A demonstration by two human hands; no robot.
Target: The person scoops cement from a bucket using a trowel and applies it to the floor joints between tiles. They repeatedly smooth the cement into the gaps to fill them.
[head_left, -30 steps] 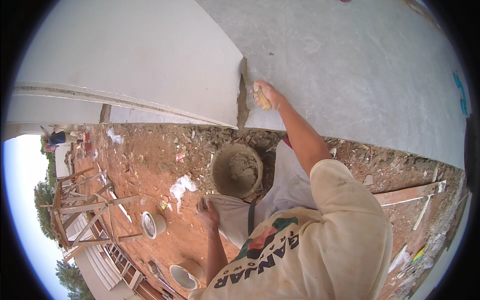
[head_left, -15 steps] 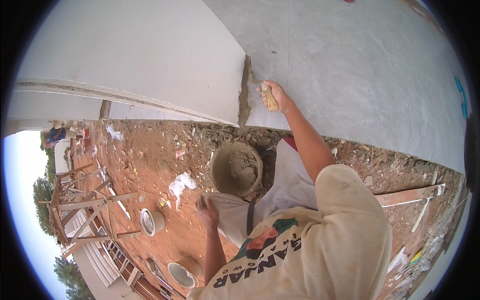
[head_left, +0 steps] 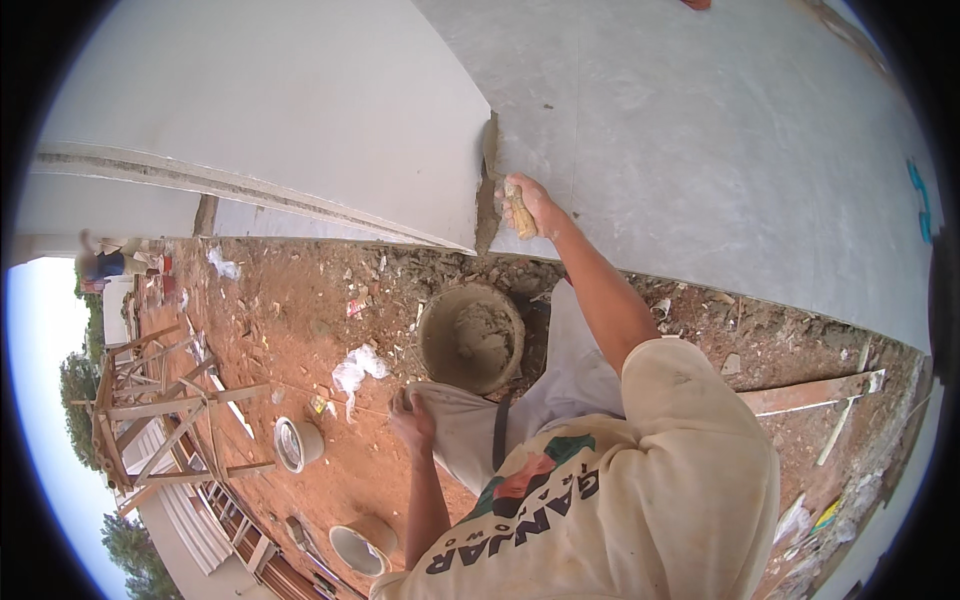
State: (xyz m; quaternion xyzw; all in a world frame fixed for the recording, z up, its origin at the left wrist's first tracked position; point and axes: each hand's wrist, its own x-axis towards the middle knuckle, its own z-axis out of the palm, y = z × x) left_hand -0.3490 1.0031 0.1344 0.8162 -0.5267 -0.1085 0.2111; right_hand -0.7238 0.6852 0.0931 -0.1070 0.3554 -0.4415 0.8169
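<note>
**Down at the white wall's edge: trowel on the wet joint, plus a gear count**

So the right hand [head_left: 532, 205] is gripping a small trowel with a worn yellowish handle [head_left: 522, 221], and its blade seems to be lying along the rough grey mortar strip [head_left: 486, 222] between the smooth white wall [head_left: 300, 110] and the glossy grey tiled surface [head_left: 690, 150]. The left hand [head_left: 413, 424] is resting on the knee with fingers bent; its palm is hiding, so I can't tell whether it's clutching anything.

Tips, IMO: I'd be holding the blade nearly flat with just its edge tipped up, pressing evenly along the strip and working in small dabs. I'd also be watching that corner, since smears on the tile could be a pain later.

Counting up: one trowel is showing and one round grey bucket [head_left: 436, 362] is holding grey mortar [head_left: 486, 333] right by the knees. Two off-white round buckets, one further out [head_left: 313, 442] and one nearer [head_left: 381, 531], are sitting on the reddish dirt [head_left: 345, 455]. Two crumpled white plastic scraps, a bigger one [head_left: 356, 371] and a smaller one [head_left: 222, 263], are lying about there too.
</note>
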